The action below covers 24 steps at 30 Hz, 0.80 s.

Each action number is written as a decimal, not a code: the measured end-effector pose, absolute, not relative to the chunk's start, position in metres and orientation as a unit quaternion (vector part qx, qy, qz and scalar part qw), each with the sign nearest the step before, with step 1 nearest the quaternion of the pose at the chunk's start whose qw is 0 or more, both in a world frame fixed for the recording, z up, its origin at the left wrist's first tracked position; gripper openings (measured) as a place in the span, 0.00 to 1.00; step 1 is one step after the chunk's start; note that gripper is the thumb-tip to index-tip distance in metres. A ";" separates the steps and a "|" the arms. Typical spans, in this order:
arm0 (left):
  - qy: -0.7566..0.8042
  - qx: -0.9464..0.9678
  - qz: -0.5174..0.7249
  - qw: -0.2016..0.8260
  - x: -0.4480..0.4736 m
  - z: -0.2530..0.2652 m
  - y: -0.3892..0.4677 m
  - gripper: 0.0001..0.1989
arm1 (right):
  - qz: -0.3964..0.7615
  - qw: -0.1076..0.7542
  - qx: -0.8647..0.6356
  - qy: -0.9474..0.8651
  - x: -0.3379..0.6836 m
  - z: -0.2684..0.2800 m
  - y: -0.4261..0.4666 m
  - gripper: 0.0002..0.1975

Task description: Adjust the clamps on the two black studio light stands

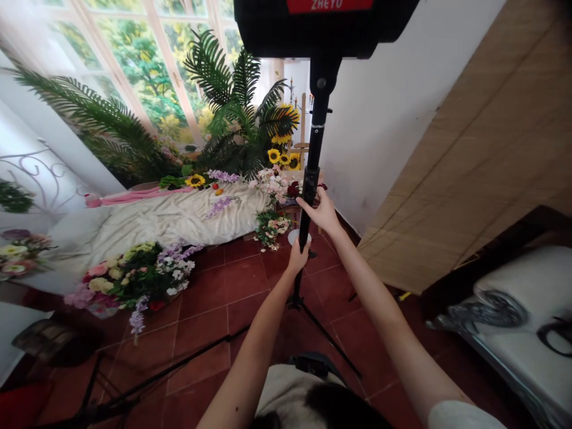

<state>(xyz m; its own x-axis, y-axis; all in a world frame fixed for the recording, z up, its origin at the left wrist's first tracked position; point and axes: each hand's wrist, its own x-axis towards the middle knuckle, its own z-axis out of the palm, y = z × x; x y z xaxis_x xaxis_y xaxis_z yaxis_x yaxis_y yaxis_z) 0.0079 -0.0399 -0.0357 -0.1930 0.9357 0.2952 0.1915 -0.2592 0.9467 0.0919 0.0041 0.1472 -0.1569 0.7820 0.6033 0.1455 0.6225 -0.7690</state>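
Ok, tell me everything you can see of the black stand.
The black stand looks like metal and plastic: a slim, jointed pole with a silvery ring, a thicker collar and spread legs on the red tiles. It appears roughly upright. A bulky black head, partly out of frame, bears "ZHEYU". The left hand grips the pole; the right hand touches it higher, by the collar.

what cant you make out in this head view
- Head view: top of the black box, cut off by the upper edge.
- Head view: some fingers of the left hand and right hand, hidden by the hands themselves and the pole.
- Head view: rest of the white seat, cut off by the right edge.
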 end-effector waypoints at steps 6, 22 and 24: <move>0.523 0.554 0.561 0.323 0.009 -0.034 -0.040 0.17 | 0.376 0.488 -0.445 -0.650 0.142 0.050 -0.017 0.23; 0.530 0.552 0.561 0.317 0.010 -0.033 -0.042 0.14 | 0.723 0.401 -0.477 -0.297 0.116 -0.029 -0.053 0.10; 0.530 0.553 0.559 0.318 0.010 -0.032 -0.043 0.14 | 0.695 0.419 -0.490 -0.319 0.119 -0.034 -0.058 0.12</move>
